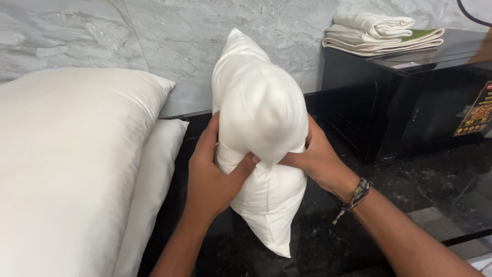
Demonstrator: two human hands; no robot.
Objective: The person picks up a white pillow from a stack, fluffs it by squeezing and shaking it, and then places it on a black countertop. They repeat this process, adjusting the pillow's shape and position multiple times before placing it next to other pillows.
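Note:
A small white pillow stands on end on the dark stone counter in the middle of the view. My left hand grips its left side, thumb pressed into the fabric at the front. My right hand pinches the pillow's right side at the same height, so the middle of the pillow is squeezed in. A braided band sits on my right wrist. The pillow's lower corner points toward me.
A large white pillow lies at the left with a smaller one beneath it. A black microwave oven stands at the right, with folded towels on top. A grey marble wall is behind.

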